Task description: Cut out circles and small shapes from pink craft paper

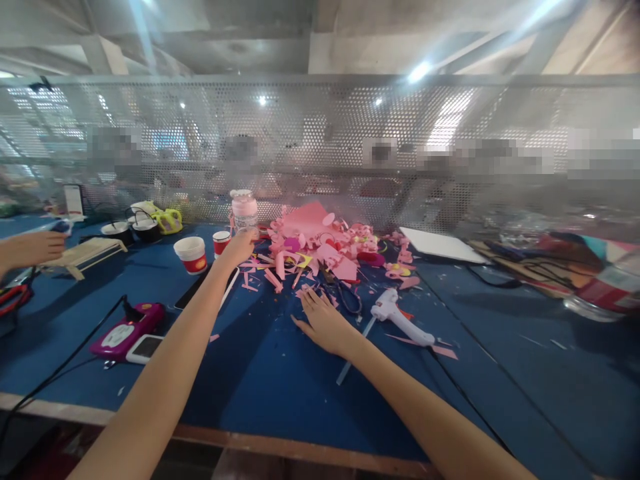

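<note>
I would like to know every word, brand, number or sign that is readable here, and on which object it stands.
No text is readable.
Larger paper cup: yellow mark on its red band, too blurred to read.
Purple power strip: any marking on its pale patch is too small.
Plastic bottle at the right edge: red band, no legible letters.
Pink scraps: no writing that I can make out.
</note>
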Demonstrator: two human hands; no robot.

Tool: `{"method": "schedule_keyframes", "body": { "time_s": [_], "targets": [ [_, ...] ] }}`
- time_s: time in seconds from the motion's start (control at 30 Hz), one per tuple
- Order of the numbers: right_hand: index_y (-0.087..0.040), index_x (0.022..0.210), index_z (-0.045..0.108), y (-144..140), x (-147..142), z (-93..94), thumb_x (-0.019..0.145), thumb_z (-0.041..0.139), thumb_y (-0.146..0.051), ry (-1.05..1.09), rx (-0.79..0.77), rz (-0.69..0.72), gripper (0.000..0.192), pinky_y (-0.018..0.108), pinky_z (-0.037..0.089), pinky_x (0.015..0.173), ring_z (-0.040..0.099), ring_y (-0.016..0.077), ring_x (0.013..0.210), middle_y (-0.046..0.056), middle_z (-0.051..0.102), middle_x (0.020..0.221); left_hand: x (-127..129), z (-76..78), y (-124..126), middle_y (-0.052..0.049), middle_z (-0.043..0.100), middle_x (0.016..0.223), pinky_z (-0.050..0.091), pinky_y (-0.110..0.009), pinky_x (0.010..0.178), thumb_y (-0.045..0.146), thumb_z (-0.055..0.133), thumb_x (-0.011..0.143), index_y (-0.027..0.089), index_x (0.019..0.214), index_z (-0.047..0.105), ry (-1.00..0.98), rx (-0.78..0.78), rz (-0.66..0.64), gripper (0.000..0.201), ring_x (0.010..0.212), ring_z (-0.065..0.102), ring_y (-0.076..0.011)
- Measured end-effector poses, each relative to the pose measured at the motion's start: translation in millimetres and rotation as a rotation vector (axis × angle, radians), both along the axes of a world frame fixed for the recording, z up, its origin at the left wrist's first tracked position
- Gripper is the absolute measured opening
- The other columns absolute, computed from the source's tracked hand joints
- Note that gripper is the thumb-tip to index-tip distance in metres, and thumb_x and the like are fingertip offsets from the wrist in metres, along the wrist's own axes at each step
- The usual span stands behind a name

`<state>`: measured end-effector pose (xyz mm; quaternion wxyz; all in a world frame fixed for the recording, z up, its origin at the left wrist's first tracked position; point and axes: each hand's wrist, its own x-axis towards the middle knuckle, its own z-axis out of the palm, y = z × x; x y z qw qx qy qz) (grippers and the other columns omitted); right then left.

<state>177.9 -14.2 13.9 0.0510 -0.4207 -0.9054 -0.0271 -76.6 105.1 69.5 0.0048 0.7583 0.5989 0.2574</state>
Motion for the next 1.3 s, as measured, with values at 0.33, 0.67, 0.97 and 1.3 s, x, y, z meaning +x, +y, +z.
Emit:
{"method": "schedule_keyframes", "body": {
  "time_s": [0.33, 0.67, 0.97, 1.3],
  "targets": [
    [0.002, 0.132, 0.033, 0, -1, 0.0, 0.088, 0.030, -0.040, 0.046, -0.012, 0.001, 0.061, 0.046, 0.024, 0.104, 0.021, 0.0275, 0.130, 0.020, 0.034, 0.136, -16, 32.4, -9, -0.007, 0.069, 0.080, 0.047, -0.028, 0.072, 0.011, 0.050, 0.060, 0.011, 0.088, 0.064, -0.817, 0.059, 0.124, 0.031, 0.076, 0.063, -0.0193],
    [0.000, 0.133, 0.030, 0, -5, -2.6, 0.085, 0.037, -0.039, 0.458, 0.024, -0.094, 0.061, 0.049, 0.022, 0.104, 0.019, 0.0284, 0.131, 0.022, 0.031, 0.137, 4, 40.3, -24, -0.006, 0.066, 0.068, 0.045, -0.023, 0.053, 0.010, 0.053, 0.061, 0.011, 0.095, 0.064, -1.136, -0.622, -0.385, 0.036, 0.055, 0.058, -0.0126],
    [-0.014, 0.140, -0.001, -6, -3, 8.6, 0.086, 0.040, -0.033, 0.983, -0.055, -0.036, 0.071, 0.041, 0.032, 0.101, 0.035, 0.0213, 0.125, 0.014, 0.038, 0.135, 13, 42.0, -39, -0.002, 0.067, 0.090, 0.047, -0.023, 0.064, -0.001, 0.052, 0.059, 0.025, 0.120, 0.049, -0.825, -0.877, -0.630, 0.066, 0.077, 0.061, -0.0151],
    [-0.012, 0.140, -0.005, -5, -8, 5.9, 0.084, 0.042, -0.034, 0.983, -0.069, -0.076, 0.076, 0.036, 0.043, 0.091, 0.043, 0.0227, 0.118, 0.014, 0.037, 0.136, 26, 48.0, -48, -0.006, 0.062, 0.101, 0.048, -0.029, 0.075, 0.014, 0.050, 0.076, 0.028, 0.133, 0.030, -0.921, -0.931, -0.672, 0.062, 0.087, 0.060, -0.0187]
  ]
}}
